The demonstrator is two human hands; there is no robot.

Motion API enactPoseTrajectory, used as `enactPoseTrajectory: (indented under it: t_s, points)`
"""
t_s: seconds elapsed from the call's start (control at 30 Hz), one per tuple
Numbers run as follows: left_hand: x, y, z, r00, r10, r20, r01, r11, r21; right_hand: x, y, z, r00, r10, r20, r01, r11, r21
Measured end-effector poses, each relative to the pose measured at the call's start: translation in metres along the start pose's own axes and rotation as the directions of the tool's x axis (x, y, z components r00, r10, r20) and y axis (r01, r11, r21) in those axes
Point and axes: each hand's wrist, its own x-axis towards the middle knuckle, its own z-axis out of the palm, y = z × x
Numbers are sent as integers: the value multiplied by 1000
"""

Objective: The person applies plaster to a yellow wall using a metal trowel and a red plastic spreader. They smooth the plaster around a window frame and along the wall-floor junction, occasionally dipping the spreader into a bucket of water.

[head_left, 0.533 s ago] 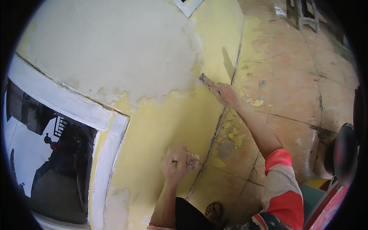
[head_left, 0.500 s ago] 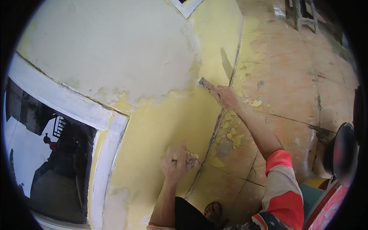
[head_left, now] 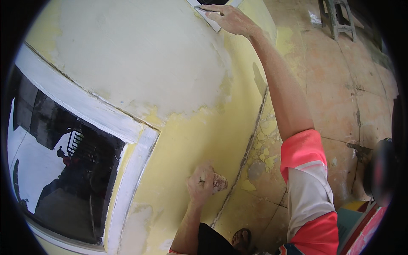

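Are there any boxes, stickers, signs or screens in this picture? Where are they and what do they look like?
None to be seen: no box, sticker, sign or screen.
Dark glass window with a white frame: lower left, in the wall; only reflections, no screen.
Yellow wall with a scraped pale patch: fills the middle, bare.
Small stained scraper-like tool: in the left hand, no label visible.
Right hand: up at a white frame edge.

A paint-crusted scraper (head_left: 218, 182) sat gripped in the left hand (head_left: 200, 185), its worn, speckled blade pressed flat against the yellow wall (head_left: 199, 140). The right hand (head_left: 229, 18) stretched high up that wall, fingers spread on a white frame corner (head_left: 211, 19).
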Motion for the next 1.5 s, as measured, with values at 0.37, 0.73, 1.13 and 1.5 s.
enactPoseTrajectory:
  t_s: [0.37,0.73,1.13,1.5]
  points:
    - [-4,-3,-4,1000,-12,2,12,999,-53,-10,10,40,986,33,166,5,975,-221]
    - [-3,10,-6,998,-45,38,48,996,-70,-234,8,98,877,354,325,-346,934,-85]
    - [-3,14,-3,997,53,51,-54,999,6,-248,-31,33,626,336,703,-751,18,660]
    - [1,11,-11,984,26,179,-22,999,-25,-305,-42,76,703,387,597,-512,-306,802]
